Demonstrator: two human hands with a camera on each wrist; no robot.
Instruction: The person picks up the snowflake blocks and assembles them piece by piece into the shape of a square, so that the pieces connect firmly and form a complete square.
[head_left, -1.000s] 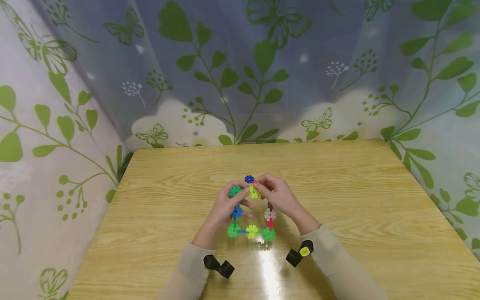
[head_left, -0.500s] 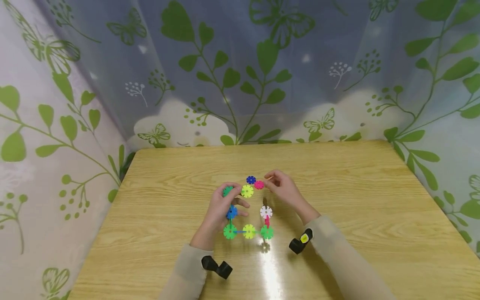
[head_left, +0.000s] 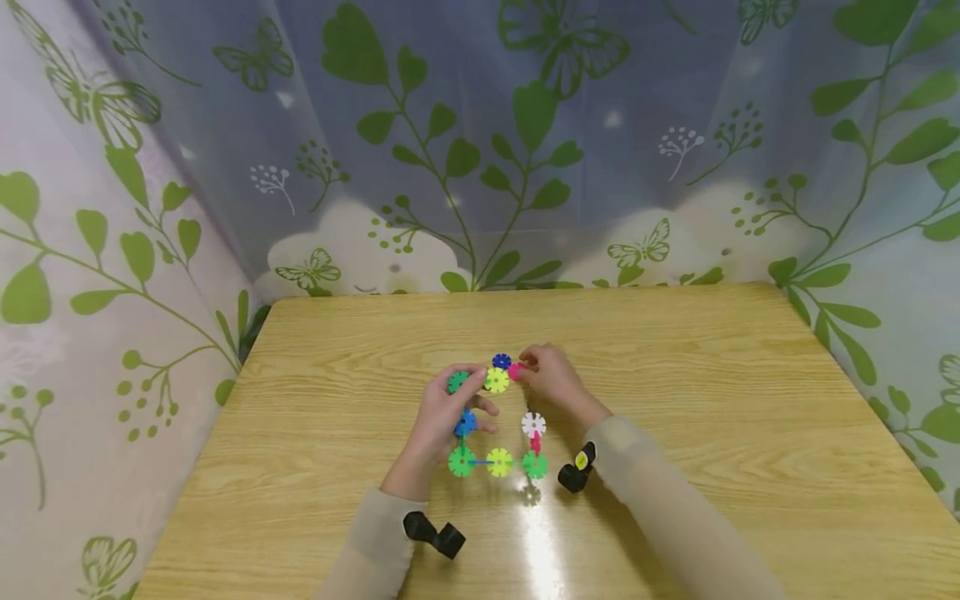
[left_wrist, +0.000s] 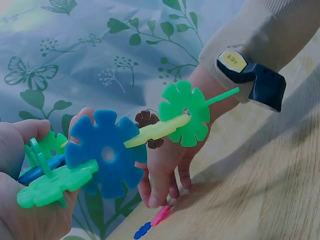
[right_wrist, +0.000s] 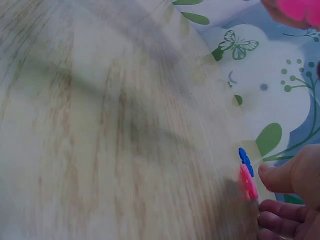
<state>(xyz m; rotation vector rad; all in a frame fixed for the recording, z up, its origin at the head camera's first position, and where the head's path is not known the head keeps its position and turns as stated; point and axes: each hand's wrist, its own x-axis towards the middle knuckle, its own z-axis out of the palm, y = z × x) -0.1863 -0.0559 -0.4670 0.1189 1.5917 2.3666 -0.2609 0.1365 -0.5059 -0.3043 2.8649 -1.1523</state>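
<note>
My left hand (head_left: pixel 450 404) grips a square frame of interlocking plastic snowflake discs at its far left corner, thumb and fingers around a green disc (head_left: pixel 458 382). In the frame are a yellow disc (head_left: pixel 497 380), a blue disc (left_wrist: pixel 107 154), a white disc (head_left: pixel 533 425) and green corner discs (head_left: pixel 535 465). A brown disc (left_wrist: pixel 147 129) shows behind the blue one in the left wrist view. Bent over the table, my right hand (head_left: pixel 555 375) has its fingertips right at a loose pink disc (right_wrist: pixel 247 182). Beside that lies a dark blue disc (head_left: pixel 502 361).
The wooden table (head_left: pixel 337 400) carries the loose discs near its middle. A leaf-patterned curtain (head_left: pixel 480 167) stands along the back and sides. Black wrist cameras (head_left: pixel 435 535) sit on both sleeves and stick out inward.
My right hand has come away from the frame's yellow disc, drawn back to the right, then moved in to the loose pink disc. My left hand still holds the frame.
</note>
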